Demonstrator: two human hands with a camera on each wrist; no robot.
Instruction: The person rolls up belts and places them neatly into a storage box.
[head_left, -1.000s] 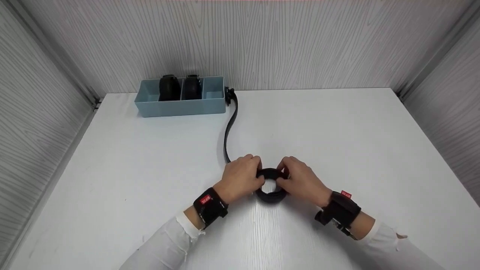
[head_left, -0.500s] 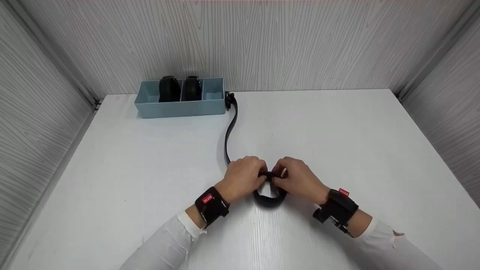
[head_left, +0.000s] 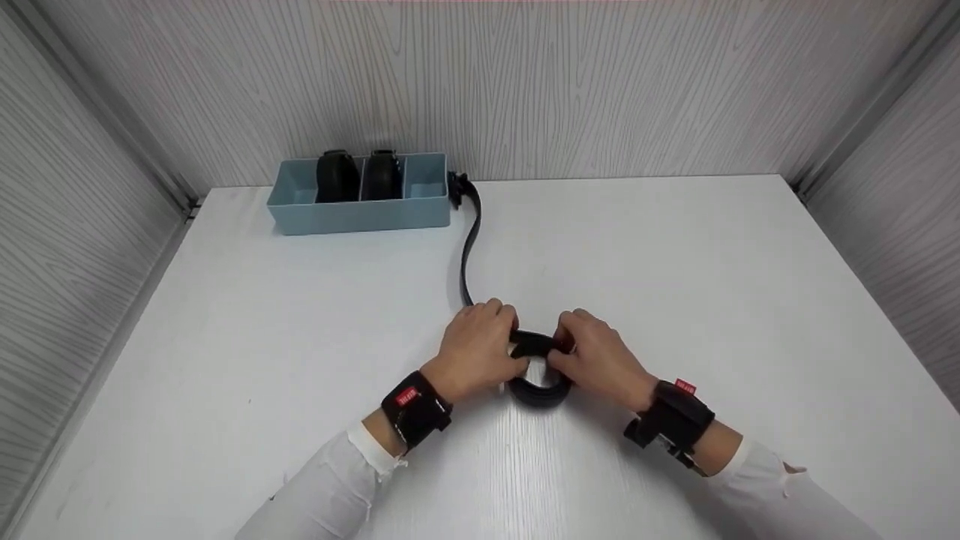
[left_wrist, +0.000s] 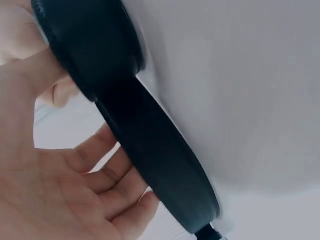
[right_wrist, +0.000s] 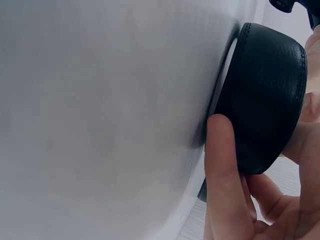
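A black leather belt (head_left: 541, 395) with stitched edges stands on its edge on the white table, part of it wound into a ring-shaped coil. My left hand (head_left: 480, 349) holds the coil's left side, where the loose strap (left_wrist: 155, 150) leaves it; in the left wrist view the fingers lie along that strap. On the other side my right hand (head_left: 600, 360) pinches the coil, a finger along its outer face (right_wrist: 270, 95) and the thumb at the inside. The unwound strap runs away from me to a dark buckle (head_left: 458, 190) at the far end.
A blue three-compartment box (head_left: 360, 217) stands at the back left by the wall. Two rolled black belts, one belt roll (head_left: 338, 178) and another belt roll (head_left: 382, 176), sit in its left and middle compartments. The loose belt's buckle lies beside the box's right end.
Both hands came closer together at the coil's far side, then parted again. The left hand has moved slightly away from me and to the left. The loose strap has shifted a little right.
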